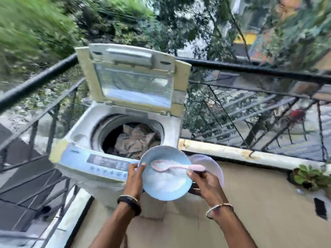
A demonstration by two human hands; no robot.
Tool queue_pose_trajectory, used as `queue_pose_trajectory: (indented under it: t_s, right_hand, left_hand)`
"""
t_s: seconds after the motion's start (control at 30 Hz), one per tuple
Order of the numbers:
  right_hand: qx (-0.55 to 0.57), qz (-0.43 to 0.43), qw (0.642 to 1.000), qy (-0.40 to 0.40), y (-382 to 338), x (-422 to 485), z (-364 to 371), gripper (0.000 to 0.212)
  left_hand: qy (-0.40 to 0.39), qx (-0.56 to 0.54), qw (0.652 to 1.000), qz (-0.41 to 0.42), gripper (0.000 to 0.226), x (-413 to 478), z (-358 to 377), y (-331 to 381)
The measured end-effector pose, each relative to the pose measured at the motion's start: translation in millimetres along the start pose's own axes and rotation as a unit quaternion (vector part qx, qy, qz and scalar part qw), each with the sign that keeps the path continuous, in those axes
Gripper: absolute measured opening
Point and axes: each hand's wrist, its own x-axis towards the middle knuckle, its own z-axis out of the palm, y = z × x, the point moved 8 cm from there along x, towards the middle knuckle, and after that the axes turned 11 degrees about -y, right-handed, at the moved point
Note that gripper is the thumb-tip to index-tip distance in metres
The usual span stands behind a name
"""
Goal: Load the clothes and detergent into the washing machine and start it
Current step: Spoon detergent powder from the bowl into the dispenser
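- Here, my left hand (134, 178) gripped the blue bowl (155, 154) by its left rim, thumb curled over.
- My right hand (206, 185) pinched the pink spoon (179, 167), its scoop resting on the white detergent (166, 184).
- Farther off, clothes (134, 142) lay inside the open washing machine (78, 136).

The left hand (135, 178) grips with curled fingers (132, 168), the right hand (204, 185) pinches between thumb and fingers, both held forward.

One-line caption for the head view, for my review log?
Left hand holds a blue bowl of detergent powder, right hand a pink spoon in it, before the open washer loaded with clothes.
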Motion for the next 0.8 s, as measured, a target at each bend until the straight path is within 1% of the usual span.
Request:
queue_pose_trajectory:
  t_s: [0.1,0.2,0.3,0.37,0.47,0.53,0.63,0.7,0.8]
  right_hand:
    - [-0.02,-0.005,0.999,-0.033,-11,33,60,0.019]
    - [-0.017,0.002,0.999,-0.043,-10,64,112,0.016]
    - [-0.017,0.016,0.998,-0.054,-8,93,162,0.018]
    - [-0.018,0.032,0.997,-0.063,-8,111,187,0.023]
    - [0.002,0.052,0.996,-0.076,-10,141,217,0.033]
    - [0.026,0.062,0.996,-0.056,-11,162,223,0.038]
    - [0.064,0.105,0.992,0.008,-2,193,214,0.04]
    - [0.089,0.117,0.988,0.056,4,212,206,0.035]
    - [0.097,0.125,0.98,0.12,12,238,199,0.027]
  left_hand:
    - [0.048,-0.015,0.999,0.005,0.042,18,-59,27]
    - [0.074,-0.018,0.997,-0.002,0.047,37,-108,50]
    - [0.082,-0.006,0.997,-0.011,0.049,62,-154,69]
    - [0.082,-0.025,0.996,-0.01,0.044,82,-178,77]
    - [0.084,-0.031,0.996,-0.011,0.024,110,-210,86]
    - [0.088,-0.035,0.995,-0.018,0.022,126,-228,91]
    - [0.094,-0.039,0.994,-0.034,0.02,148,-251,98]
    - [0.096,-0.031,0.994,-0.044,0.019,162,-262,102]
    - [0.089,-0.022,0.995,-0.049,0.018,185,-271,104]
